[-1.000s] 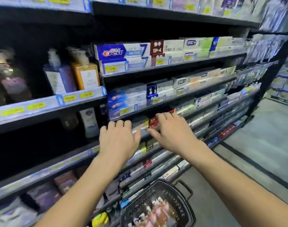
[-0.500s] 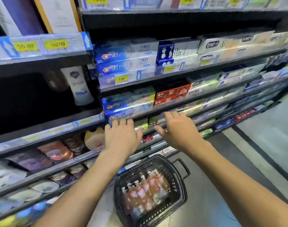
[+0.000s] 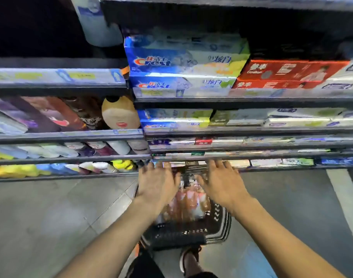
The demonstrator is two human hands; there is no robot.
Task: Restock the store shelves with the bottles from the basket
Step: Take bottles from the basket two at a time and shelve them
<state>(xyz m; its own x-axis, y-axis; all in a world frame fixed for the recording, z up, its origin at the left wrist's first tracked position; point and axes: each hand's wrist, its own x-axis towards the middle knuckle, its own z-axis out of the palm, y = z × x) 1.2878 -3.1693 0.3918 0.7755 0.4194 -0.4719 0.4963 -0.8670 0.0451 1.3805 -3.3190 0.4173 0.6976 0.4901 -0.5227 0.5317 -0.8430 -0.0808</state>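
A black plastic basket [image 3: 219, 227] stands on the floor below the shelves, filled with several pinkish bottles [image 3: 189, 201] that show only as a blur. My left hand [image 3: 156, 184] hovers over the basket's left side with fingers spread and holds nothing. My right hand [image 3: 221, 182] hovers over its right side, also spread and empty. Both hands partly hide the bottles. The store shelves [image 3: 241, 100] rise behind the basket.
Blue toothpaste boxes [image 3: 167, 63] and red boxes [image 3: 288, 73] fill the right shelves. Dark pouches [image 3: 51, 115] and a tan pouch [image 3: 119, 115] lie on the left shelves. Grey floor [image 3: 51, 217] spreads on both sides. My shoe [image 3: 188, 257] sits just behind the basket.
The view has tilted down from the shelves to the floor. Both hands have dropped from the toothpaste shelf level to just above the basket, still empty.
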